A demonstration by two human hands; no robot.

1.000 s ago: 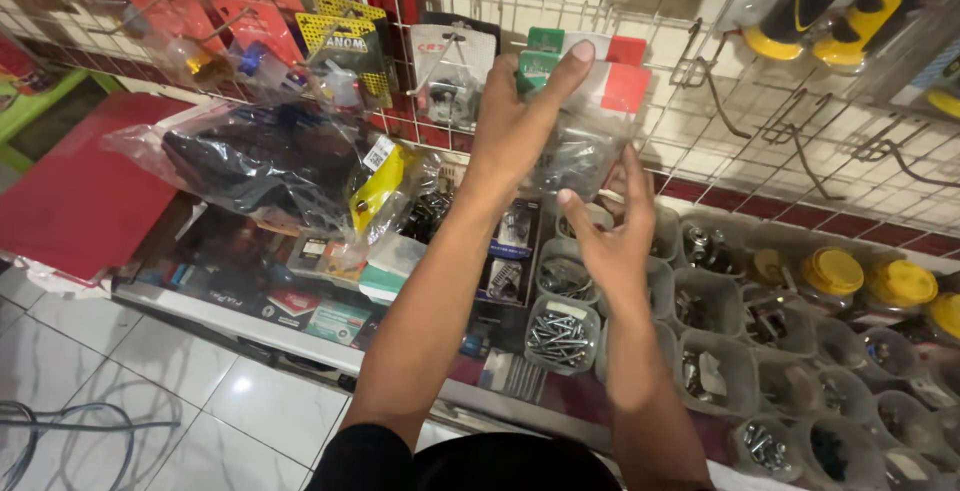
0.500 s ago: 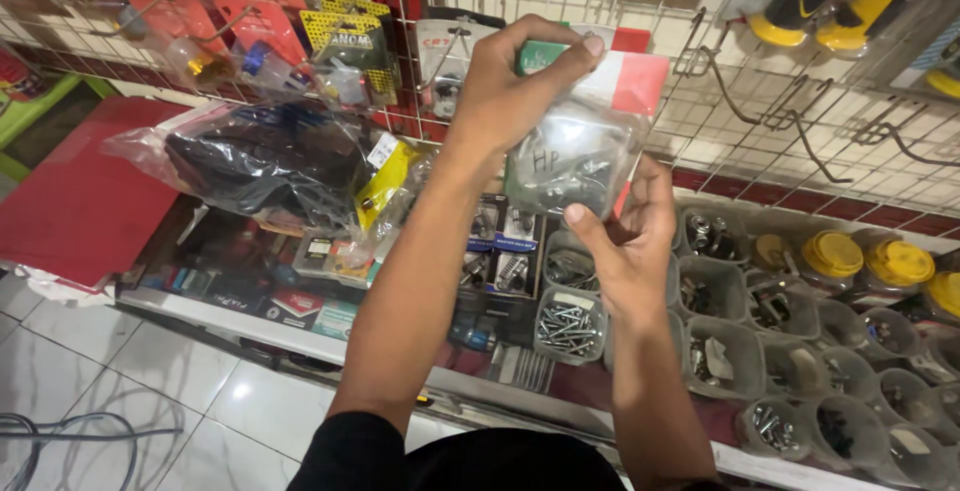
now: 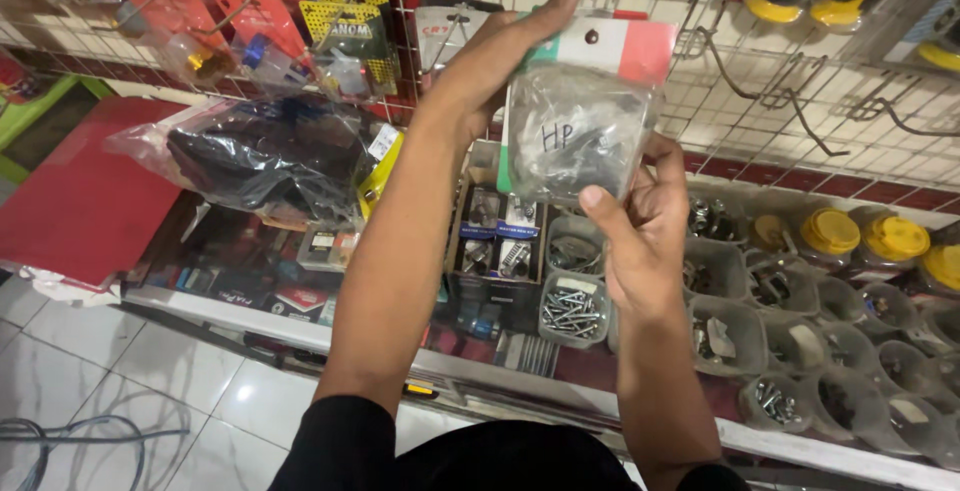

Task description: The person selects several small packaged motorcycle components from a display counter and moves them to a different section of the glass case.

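Clear plastic packet of dark metal parts with a green, white and red header card [image 3: 580,121] sits raised before the far wire rack [image 3: 760,101]; I see my left hand [image 3: 490,61] pinching its top and my right hand [image 3: 640,221] gripping its bottom, keeping it flat for viewing.

Both forearms are bare from the wrist down to just past the elbow, with no watch, bracelet or ring showing on either one. The left hand [image 3: 490,56] has short, plain fingernails; one pale nail shows at the tip of the finger toward 1 o'clock. The right hand [image 3: 645,231] shows a short, unpainted thumbnail at its 10 o'clock edge. A black garment covers the upper arms and chest at 6 o'clock in the view; its dark sleeve edge ends just above the left elbow, and a sliver of the same black cloth shows at the right arm's lower end.
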